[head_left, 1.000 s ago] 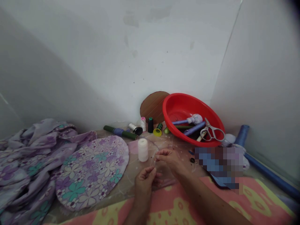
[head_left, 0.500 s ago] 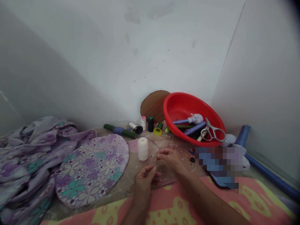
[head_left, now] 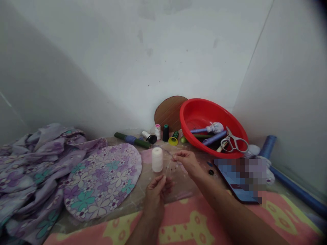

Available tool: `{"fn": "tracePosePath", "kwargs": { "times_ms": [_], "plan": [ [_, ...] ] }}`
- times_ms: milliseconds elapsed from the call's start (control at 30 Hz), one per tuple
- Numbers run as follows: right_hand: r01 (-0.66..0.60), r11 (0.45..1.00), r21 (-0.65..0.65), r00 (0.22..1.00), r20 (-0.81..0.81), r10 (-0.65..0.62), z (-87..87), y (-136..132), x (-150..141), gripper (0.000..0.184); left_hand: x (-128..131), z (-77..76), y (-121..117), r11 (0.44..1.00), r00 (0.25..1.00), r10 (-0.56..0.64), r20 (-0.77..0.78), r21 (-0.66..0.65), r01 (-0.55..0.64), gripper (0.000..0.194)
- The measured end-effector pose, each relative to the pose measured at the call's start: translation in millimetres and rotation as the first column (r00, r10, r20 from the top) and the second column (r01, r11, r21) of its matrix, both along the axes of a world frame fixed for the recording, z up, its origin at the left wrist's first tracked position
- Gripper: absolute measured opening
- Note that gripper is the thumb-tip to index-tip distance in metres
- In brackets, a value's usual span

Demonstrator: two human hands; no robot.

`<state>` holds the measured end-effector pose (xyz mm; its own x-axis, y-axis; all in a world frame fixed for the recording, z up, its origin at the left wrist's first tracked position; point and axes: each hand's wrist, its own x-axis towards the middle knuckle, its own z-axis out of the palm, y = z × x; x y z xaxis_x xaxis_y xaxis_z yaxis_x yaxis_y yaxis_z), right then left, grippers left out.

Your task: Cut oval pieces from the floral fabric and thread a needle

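Note:
A cone of white thread (head_left: pixel 157 160) stands upright just beyond my hands. My left hand (head_left: pixel 157 190) is nearest to the cone's base, thumb and index finger pinched together and the other fingers curled loosely. Farther forward and to the right, my right hand (head_left: pixel 187 162) pinches with its fingertips. Between the two pinches a thin white thread (head_left: pixel 168 170) is faintly visible; its ends are too fine to make out. Neither hand touches the cone.
Flowered fabric (head_left: pixel 102 180) lies left, with a crumpled heap (head_left: pixel 38 163) beside it. Several thread spools (head_left: pixel 166 133) and a green stick (head_left: pixel 133 140) line the wall. Right are a tilted red basin (head_left: pixel 214 105), scissors (head_left: pixel 233 141) and a phone (head_left: pixel 236 190); a patterned cloth (head_left: pixel 184 221) lies in front.
My hands have drawn apart a little: the right has moved up and forward, the left slightly back toward the left. The whole view has shifted slightly.

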<state>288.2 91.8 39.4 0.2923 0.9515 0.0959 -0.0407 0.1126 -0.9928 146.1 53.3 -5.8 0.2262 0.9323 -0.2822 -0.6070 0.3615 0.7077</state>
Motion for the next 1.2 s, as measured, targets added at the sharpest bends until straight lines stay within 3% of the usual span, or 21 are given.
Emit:
{"fn": "tracePosePath", "kwargs": {
  "times_ms": [167, 333, 567, 900, 1200],
  "plan": [
    [-0.005, 1.0, -0.003, 1.0, 0.014, 0.005, -0.9, 9.8, -1.4, 0.006, 0.7, -5.9, 3.3, 0.999, 0.999, -0.01, 0.032, 0.039, 0.009, 0.018],
    [0.011, 0.999, 0.047, 0.991, 0.131, -0.017, -3.6, 27.7, -0.5, 0.009, 3.4, -15.0, 6.6, 0.996, 0.997, -0.004, -0.075, 0.083, 0.01, 0.019],
    [0.084, 0.99, 0.109, 0.943, 0.312, -0.114, 12.6, 71.8, 5.1, 0.014, 2.8, -18.1, 6.4, 0.994, 0.983, -0.059, -0.175, 0.085, 0.075, 0.025],
    [0.239, 0.947, 0.216, 0.704, 0.634, -0.322, 39.2, 138.0, 2.7, 0.017, 5.5, -11.1, 4.8, 0.992, 0.965, -0.1, -0.242, 0.049, 0.115, 0.033],
    [0.279, 0.933, 0.228, 0.534, 0.77, -0.348, 46.1, 173.6, 3.3, 0.015, 3.6, -3.7, 7.0, 0.984, 0.923, -0.125, -0.364, 0.073, 0.162, 0.032]
  ]
}}
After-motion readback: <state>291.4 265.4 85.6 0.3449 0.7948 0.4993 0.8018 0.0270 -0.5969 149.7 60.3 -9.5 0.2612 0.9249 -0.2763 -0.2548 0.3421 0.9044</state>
